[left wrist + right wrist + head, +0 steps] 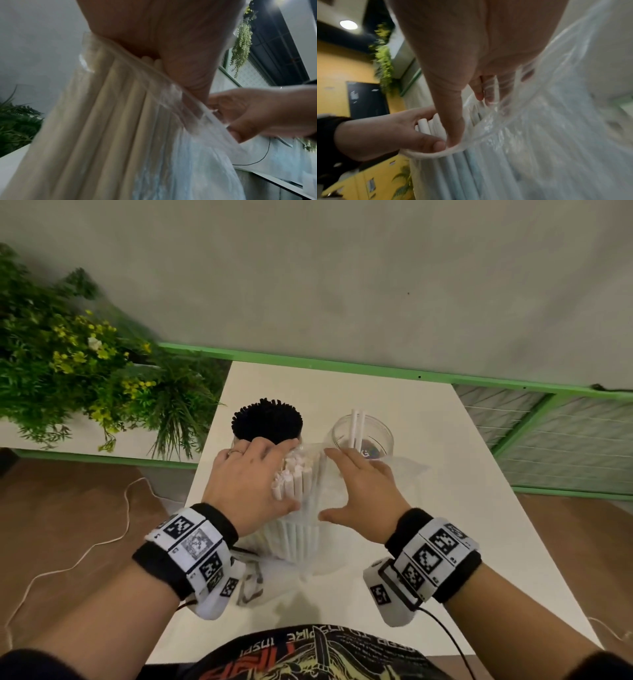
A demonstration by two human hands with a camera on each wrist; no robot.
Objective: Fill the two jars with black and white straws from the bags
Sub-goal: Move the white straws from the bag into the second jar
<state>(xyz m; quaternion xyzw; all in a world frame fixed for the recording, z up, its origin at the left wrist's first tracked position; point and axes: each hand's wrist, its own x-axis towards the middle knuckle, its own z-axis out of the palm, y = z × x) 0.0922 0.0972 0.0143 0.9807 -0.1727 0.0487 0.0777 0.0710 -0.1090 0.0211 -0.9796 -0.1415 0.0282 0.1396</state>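
A clear plastic bag [301, 537] of white straws [291, 474] stands upright on the white table [462, 508]. My left hand [250, 481] curls over the straws' top ends and grips a bunch of them; in the right wrist view these straws [426, 125] show between its fingers. My right hand [359, 491] holds the bag's mouth, thumb [453, 121] hooked in the rim and fingers [488, 93] behind the plastic. Behind the hands, the left jar [236, 445] is packed with black straws [267, 421]. The right jar [363, 436] holds two white straws [356, 426].
A flat, empty printed bag [251, 583] lies under my left wrist. Green plants [85, 364] fill a planter to the left. A green-framed mesh fence [548, 433] runs on the right. A thin cable [68, 566] trails over the brown floor.
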